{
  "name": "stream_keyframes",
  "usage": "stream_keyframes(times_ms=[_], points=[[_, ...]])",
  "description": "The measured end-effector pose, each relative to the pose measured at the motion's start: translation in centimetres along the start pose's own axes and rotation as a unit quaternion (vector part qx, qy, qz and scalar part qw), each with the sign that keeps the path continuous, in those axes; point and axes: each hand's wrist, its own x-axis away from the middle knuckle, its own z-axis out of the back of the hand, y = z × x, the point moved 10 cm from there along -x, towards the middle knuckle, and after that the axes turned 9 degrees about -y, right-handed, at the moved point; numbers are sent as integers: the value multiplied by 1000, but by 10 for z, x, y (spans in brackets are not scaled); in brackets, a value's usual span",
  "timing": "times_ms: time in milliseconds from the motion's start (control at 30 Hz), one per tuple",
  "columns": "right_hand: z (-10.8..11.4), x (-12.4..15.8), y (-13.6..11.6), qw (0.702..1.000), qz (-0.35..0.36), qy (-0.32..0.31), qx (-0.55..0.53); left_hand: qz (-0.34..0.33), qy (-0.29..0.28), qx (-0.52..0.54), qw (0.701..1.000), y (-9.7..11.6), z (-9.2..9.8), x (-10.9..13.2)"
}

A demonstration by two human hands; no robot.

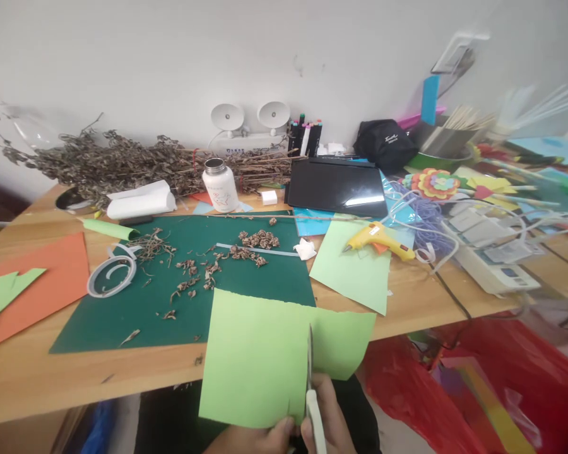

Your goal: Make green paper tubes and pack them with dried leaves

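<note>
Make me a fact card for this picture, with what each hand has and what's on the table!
Left hand: pinching the lower edge of a light green paper sheet
Right hand: holding white-handled metal scissors, blade against the sheet
Dark green rectangular mat: brown dried plant bits on top
Right of mat: yellow plastic glue gun, partly on pale green paper
Behind mat: white open-topped bottle
</note>
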Motion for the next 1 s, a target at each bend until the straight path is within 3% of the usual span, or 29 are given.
stream_keyframes(times_ms=[133,433,700,1000], points=[[4,1,2,999,-31,41,0,1,2,-27,1000,-2,1,3],[2,-1,0,999,-9,38,10,20,9,-60,998,-12,2,7],[-8,-5,-10,1000,14,-19,-18,24,19,-58,998,-9,3,6],[-4,-7,12,997,15,17,-80,31,32,-47,998,-13,8,6]])
